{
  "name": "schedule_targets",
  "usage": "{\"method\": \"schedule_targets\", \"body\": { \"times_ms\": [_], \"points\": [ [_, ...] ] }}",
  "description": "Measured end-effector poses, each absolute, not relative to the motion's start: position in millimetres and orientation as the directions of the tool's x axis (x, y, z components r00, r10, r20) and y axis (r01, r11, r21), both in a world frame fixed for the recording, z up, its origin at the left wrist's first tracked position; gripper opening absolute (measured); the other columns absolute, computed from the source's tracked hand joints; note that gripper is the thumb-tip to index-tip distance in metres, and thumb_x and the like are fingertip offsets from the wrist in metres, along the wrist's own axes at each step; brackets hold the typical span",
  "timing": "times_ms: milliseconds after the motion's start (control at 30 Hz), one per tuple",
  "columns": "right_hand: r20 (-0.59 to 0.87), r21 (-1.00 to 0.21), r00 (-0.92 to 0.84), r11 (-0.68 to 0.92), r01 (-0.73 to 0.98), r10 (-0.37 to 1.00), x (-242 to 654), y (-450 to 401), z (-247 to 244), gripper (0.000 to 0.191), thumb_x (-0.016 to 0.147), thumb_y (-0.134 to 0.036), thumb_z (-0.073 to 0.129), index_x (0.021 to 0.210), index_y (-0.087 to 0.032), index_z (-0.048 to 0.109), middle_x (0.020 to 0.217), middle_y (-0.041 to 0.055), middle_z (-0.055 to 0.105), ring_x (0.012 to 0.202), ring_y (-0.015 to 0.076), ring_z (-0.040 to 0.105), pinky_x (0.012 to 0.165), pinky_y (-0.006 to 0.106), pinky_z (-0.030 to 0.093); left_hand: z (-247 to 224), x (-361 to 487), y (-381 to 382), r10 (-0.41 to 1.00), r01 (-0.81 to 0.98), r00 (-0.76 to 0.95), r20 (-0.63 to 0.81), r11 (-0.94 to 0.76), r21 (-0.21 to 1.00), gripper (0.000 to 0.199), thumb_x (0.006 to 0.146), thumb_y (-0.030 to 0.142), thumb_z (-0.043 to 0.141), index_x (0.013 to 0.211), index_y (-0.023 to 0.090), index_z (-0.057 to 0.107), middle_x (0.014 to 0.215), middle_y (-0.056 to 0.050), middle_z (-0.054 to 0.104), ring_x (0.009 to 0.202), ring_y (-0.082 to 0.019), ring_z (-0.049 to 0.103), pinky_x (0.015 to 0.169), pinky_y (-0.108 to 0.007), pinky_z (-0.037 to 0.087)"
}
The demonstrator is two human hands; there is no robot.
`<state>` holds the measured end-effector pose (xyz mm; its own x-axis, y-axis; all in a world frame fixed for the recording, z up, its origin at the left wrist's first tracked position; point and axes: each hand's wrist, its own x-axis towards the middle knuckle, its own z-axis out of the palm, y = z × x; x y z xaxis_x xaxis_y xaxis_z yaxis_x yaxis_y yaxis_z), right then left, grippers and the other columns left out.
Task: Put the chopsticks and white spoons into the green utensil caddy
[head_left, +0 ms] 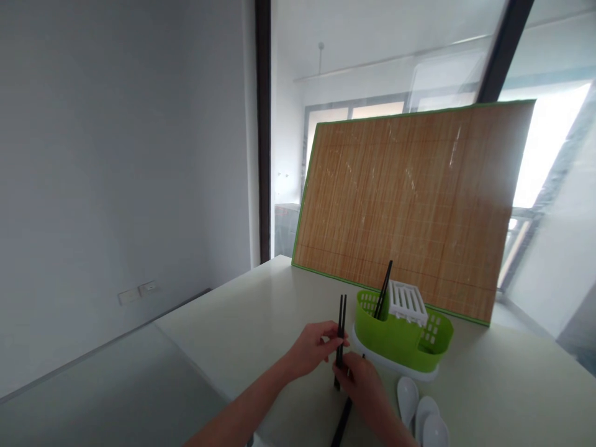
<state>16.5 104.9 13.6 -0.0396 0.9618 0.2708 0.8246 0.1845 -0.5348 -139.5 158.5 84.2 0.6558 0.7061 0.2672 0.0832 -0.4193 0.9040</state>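
Note:
A pair of black chopsticks (342, 316) stands upright between my two hands. My left hand (316, 343) pinches the chopsticks around their middle. Lower down, my right hand (357, 374) is closed on the same pair near the bottom end. More black chopsticks (343, 423) lie on the table under my right hand, partly hidden by it. Just beyond my hands is a green cutlery holder (391, 338) with slotted ends and a white base. Other black chopsticks (385, 285) lean in its left compartment, and a white slatted rack (408, 302) sits over its middle.
Several white spoons (407, 397) lie on the white table (223, 329) to the right of my right arm. A bamboo mat board (410, 205) with green edging leans behind the holder, against a glass partition. A grey wall (116, 155) is at the left.

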Motion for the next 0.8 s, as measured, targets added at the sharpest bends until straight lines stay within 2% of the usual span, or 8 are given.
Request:
{"method": "schedule_targets", "body": {
  "times_ms": [133,267,333,433,533,633,800],
  "points": [
    [0.264,-0.536,-0.068,0.205,0.819,0.962,17,105,7,0.016,0.084,-0.023,0.049,0.068,-0.02,0.053,0.073,0.0027,0.061,0.067,0.0156,0.055,0.062,0.027,0.036,79,-137,159,0.746,0.112,0.601,0.288,-0.435,0.893,0.024,0.08,0.035,0.06,0.093,0.016,0.067,0.08,0.0,0.061,0.058,-0.008,0.053,0.049,-0.019,0.048],
    [0.272,-0.554,-0.064,0.21,0.806,0.96,20,103,7,0.015,0.084,-0.022,0.049,0.07,-0.019,0.055,0.074,0.0024,0.06,0.069,0.016,0.055,0.064,0.027,0.038,90,-137,160,0.739,0.127,0.592,0.322,-0.48,0.868,0.024,0.078,0.036,0.063,0.089,0.016,0.07,0.078,0.0,0.064,0.059,-0.009,0.055,0.052,-0.02,0.048],
    [0.29,-0.571,-0.056,0.22,0.791,0.955,26,100,11,0.011,0.085,-0.022,0.049,0.085,-0.019,0.059,0.081,0.0021,0.062,0.07,0.015,0.056,0.066,0.027,0.04,110,-139,166,0.752,0.126,0.546,0.37,-0.51,0.851,0.024,0.078,0.038,0.063,0.088,0.017,0.071,0.079,-0.001,0.067,0.059,-0.009,0.055,0.054,-0.02,0.048],
    [0.334,-0.6,-0.009,0.22,0.769,0.943,38,95,20,0.023,0.089,-0.03,0.045,0.107,-0.022,0.057,0.088,0.0008,0.063,0.067,0.0135,0.055,0.068,0.027,0.043,154,-136,185,0.777,0.091,0.392,0.493,-0.566,0.819,0.026,0.077,0.039,0.066,0.09,0.018,0.072,0.079,-0.001,0.069,0.06,-0.009,0.056,0.056,-0.02,0.048],
    [0.389,-0.574,0.059,0.192,0.796,0.919,47,89,28,0.024,0.091,-0.037,0.041,0.101,-0.025,0.06,0.088,0.001,0.063,0.074,0.0155,0.058,0.07,0.03,0.044,195,-116,212,0.729,0.034,0.312,0.609,-0.649,0.76,0.028,0.075,0.039,0.068,0.093,0.019,0.073,0.082,-0.002,0.072,0.067,-0.012,0.061,0.06,-0.021,0.049],
    [0.459,-0.482,0.031,0.219,0.848,0.888,48,86,30,0.023,0.093,-0.034,0.04,0.098,-0.025,0.06,0.09,0.0019,0.065,0.084,0.0176,0.061,0.074,0.032,0.044,206,-78,240,0.672,0.058,0.399,0.623,-0.697,0.715,0.027,0.076,0.037,0.067,0.094,0.017,0.073,0.084,-0.004,0.073,0.075,-0.014,0.065,0.067,-0.023,0.049],
    [0.52,-0.297,-0.109,0.299,0.907,0.847,40,86,23,0.019,0.092,-0.024,0.04,0.093,-0.026,0.059,0.084,0.0004,0.064,0.08,0.0177,0.06,0.069,0.031,0.043,174,-20,273,0.666,0.374,0.578,0.471,-0.73,0.572,0.026,0.077,0.038,0.066,0.09,0.016,0.073,0.079,-0.002,0.073,0.075,-0.015,0.064,0.065,-0.024,0.045]
  ]
}}
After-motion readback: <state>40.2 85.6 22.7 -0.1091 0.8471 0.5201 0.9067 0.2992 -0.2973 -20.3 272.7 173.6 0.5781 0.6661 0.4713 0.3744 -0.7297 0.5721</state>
